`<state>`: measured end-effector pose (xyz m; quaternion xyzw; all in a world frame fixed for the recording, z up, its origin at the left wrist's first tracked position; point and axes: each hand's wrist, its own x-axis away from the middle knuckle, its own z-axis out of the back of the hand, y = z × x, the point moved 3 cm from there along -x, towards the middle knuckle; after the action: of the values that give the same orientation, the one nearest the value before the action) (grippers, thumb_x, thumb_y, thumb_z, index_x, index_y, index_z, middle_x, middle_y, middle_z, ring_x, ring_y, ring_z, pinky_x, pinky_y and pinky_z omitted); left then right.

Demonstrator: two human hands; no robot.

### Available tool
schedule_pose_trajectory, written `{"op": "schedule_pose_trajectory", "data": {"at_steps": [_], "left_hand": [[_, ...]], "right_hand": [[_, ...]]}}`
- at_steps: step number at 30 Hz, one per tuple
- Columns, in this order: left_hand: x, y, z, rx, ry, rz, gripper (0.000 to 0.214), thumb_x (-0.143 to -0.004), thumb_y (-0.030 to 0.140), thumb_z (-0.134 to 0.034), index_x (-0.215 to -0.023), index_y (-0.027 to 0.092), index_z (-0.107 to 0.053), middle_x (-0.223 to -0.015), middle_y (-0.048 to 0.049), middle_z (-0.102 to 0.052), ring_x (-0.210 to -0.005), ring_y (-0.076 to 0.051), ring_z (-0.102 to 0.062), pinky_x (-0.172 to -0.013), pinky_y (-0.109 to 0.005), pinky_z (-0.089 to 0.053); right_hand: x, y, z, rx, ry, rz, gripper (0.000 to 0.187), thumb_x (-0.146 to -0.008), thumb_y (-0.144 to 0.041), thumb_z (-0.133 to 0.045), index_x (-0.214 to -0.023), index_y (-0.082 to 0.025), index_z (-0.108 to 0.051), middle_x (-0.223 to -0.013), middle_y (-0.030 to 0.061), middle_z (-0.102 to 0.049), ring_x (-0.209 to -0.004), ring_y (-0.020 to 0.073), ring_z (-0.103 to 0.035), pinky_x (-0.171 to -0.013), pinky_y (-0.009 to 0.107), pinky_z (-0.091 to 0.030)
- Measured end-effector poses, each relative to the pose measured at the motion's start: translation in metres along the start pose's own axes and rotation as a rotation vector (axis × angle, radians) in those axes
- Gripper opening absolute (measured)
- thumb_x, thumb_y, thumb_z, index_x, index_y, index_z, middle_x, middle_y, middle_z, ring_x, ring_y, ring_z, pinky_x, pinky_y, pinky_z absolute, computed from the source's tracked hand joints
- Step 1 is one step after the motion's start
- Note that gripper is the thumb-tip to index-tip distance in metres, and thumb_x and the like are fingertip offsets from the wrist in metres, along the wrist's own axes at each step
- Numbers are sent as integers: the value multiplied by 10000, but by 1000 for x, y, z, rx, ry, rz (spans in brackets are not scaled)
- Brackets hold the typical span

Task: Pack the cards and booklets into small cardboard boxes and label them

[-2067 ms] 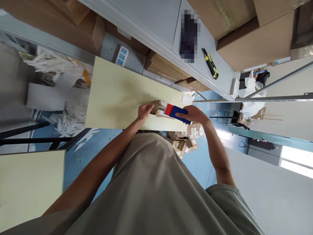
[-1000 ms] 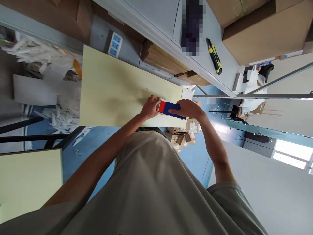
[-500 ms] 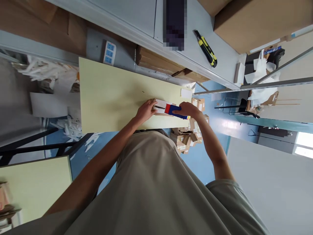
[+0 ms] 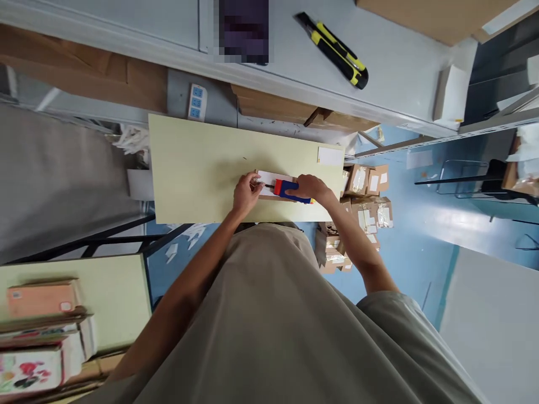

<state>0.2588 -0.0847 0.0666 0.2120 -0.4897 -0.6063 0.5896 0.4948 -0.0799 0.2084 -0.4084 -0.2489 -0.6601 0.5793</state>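
Note:
A small brown carton with a white label (image 4: 269,182) lies near the front edge of a pale yellow table (image 4: 197,168). My left hand (image 4: 246,192) is closed on the carton's left end. My right hand (image 4: 306,188) grips a red and blue tool (image 4: 287,189) that lies along the carton's top. The tool's right end is hidden under my fingers.
A white slip (image 4: 330,156) lies at the table's right end. Behind the table are a power strip (image 4: 196,102), cardboard boxes (image 4: 273,104) and a grey shelf with a yellow-black utility knife (image 4: 337,51). Several small cartons (image 4: 366,196) sit on the blue floor at right. Another table with boxes (image 4: 46,325) stands at lower left.
The view has shifted, so table and shelf sit differently in frame. The red and blue tool has slid back and forth along the carton between my hands; both hands stay on it.

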Motion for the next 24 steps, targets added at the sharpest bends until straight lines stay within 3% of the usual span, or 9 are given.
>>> {"op": "schedule_pose_trajectory", "data": {"at_steps": [7, 10, 13, 19, 21, 24], "left_hand": [[1, -3, -9, -33, 121, 96, 265, -977, 337, -740, -1218, 228, -732, -1091, -67, -705, -925, -214, -674, -912, -331, -545], [5, -2, -8, -59, 195, 81, 250, -977, 337, -755, -1200, 228, -730, -1083, -54, -703, -882, -195, -674, -901, -319, -558], [7, -1, -9, -98, 254, 61, 222, -970, 317, -773, -1171, 231, -731, -1060, -44, -705, -842, -186, -670, -887, -315, -572], [5, -2, -10, -165, 289, 31, 213, -918, 226, -795, -1124, 222, -738, -1013, -34, -689, -859, -196, -670, -920, -328, -582], [5, -3, -12, -134, 288, 27, 216, -926, 217, -782, -1135, 219, -729, -1039, -39, -688, -865, -190, -675, -909, -318, -584], [7, -3, -14, -106, 295, 23, 218, -932, 222, -777, -1143, 219, -721, -1054, -41, -684, -864, -182, -676, -916, -311, -586]], "right_hand": [[-11, 18, -8, -111, -3, 112, 555, -1024, -600, -833, -1344, -147, -801, -1218, 215, -852, -1193, 375, -803, -1007, 419, -595], [-8, 28, -7, -120, -13, 170, 572, -1038, -619, -798, -1391, -169, -785, -1209, 189, -853, -1153, 356, -806, -949, 384, -586], [5, 54, -3, -101, -48, 205, 549, -1043, -645, -761, -1292, -161, -822, -1110, 173, -855, -1058, 328, -811, -852, 352, -567], [42, 131, 12, -48, -64, 175, 580, -1066, -677, -689, -1092, -119, -845, -957, 177, -834, -912, 299, -795, -768, 362, -534], [44, 141, 10, -35, -85, 148, 579, -1073, -672, -692, -1105, -114, -843, -973, 185, -842, -924, 302, -802, -779, 359, -544], [32, 137, -2, 42, -71, 63, 568, -1073, -629, -731, -1229, -91, -824, -1126, 238, -852, -1080, 352, -819, -865, 370, -574]]}}
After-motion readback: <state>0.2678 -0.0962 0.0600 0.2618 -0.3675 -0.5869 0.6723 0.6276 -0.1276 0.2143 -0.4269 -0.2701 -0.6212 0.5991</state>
